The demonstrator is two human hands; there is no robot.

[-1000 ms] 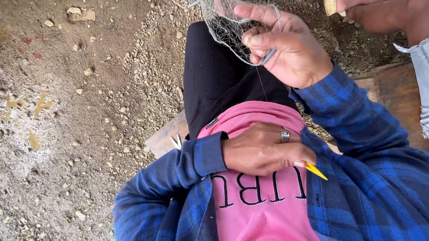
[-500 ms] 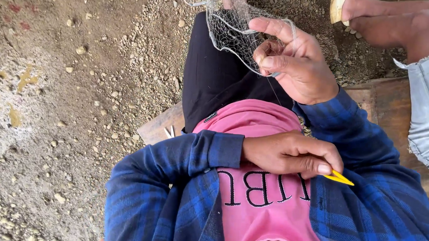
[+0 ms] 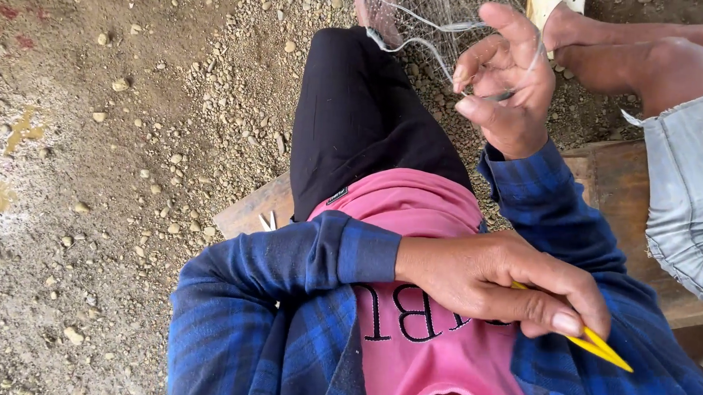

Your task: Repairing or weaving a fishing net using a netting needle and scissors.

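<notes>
At the left of the frame there is only the dirt ground (image 3: 92,170) with loose gravel, so on that side the room is open and nothing stands in the way. Near the centre, the edge of a wooden bench (image 3: 248,213) shows under the person's leg in black trousers (image 3: 355,119), which goes up to the top of the frame. At the top centre hangs the fishing net (image 3: 422,23), a thin, pale mesh. It looks very light and soft, without any stiffness, and I think it can catch easily on fingers and tear if it is pulled hard; the best hold is probably a pinch on a few threads beside a knot. The right hand (image 3: 506,86), in the upper right, does this: thumb and bent fingers pinch some threads, while the other fingers are spread open. The left hand (image 3: 498,287), in the lower right across the pink shirt (image 3: 422,216), is closed around a yellow netting needle (image 3: 598,346), and only its pointed end comes out. At the right edge another person's leg (image 3: 650,64) and denim shorts (image 3: 683,204) are close, so there the room is narrow.
</notes>
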